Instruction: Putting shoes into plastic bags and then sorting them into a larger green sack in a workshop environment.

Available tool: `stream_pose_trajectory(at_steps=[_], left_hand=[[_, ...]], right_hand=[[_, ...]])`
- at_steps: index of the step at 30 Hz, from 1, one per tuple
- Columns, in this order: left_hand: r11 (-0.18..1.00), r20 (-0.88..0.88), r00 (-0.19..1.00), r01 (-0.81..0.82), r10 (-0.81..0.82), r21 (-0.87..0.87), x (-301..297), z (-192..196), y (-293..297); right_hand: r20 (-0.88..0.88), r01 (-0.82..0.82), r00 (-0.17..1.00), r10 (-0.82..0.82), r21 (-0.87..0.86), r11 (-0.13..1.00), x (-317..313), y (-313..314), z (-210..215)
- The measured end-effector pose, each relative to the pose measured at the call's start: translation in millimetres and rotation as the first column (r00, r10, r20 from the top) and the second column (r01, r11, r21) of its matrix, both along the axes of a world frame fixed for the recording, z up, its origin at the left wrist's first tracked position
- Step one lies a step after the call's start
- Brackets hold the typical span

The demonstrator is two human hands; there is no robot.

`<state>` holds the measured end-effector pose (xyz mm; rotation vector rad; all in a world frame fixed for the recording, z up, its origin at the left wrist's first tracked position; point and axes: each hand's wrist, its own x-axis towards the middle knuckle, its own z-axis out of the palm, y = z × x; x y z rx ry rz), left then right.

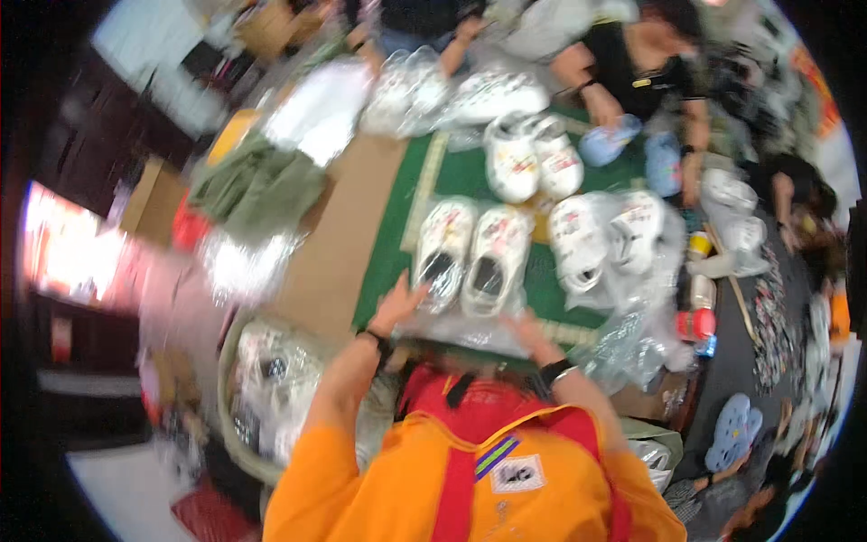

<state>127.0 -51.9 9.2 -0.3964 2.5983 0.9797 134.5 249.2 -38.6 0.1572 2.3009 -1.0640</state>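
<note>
A pair of white clogs (495, 257) with coloured charms lies side by side on the green mat (384, 262), dark patches showing inside the heels. Clear plastic wrap (474, 334) spreads under and around them. At the near left of the pair is my left hand (397, 305), fingers spread beside the left clog and touching the plastic. My right hand (526, 332) is at the near right edge of the same plastic; it is blurred, but its fingers look stretched out. Neither hand appears to grip anything.
More white clogs (578, 237) in plastic sit to the right, with another pair (513, 167) behind. Across the table a person handles blue clogs (610, 140). Green cloth (257, 190) lies at left, above a bin (226, 379) of wrapped clogs. Bottles (695, 325) stand at right.
</note>
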Motion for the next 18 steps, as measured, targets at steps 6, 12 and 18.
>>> stream_pose_trajectory(at_steps=[6, 12, 18], left_hand=[[0.736, 0.236, 0.882, -0.471, 0.409, 0.485, 3, -55, 11], [0.536, 0.335, 0.844, -0.527, 0.418, 0.66, 12, -35, 15], [0.377, 0.433, 0.735, -0.654, 0.521, 0.656, 9, -56, 28]], right_hand=[[0.045, 0.09, 0.996, -0.079, -0.362, 0.928, 2, -36, -66], [0.121, 0.218, 0.976, -0.181, -0.579, 0.786, 13, -43, -56], [0.326, 0.566, 0.819, -0.472, -0.321, 0.76, 7, -61, -10]])
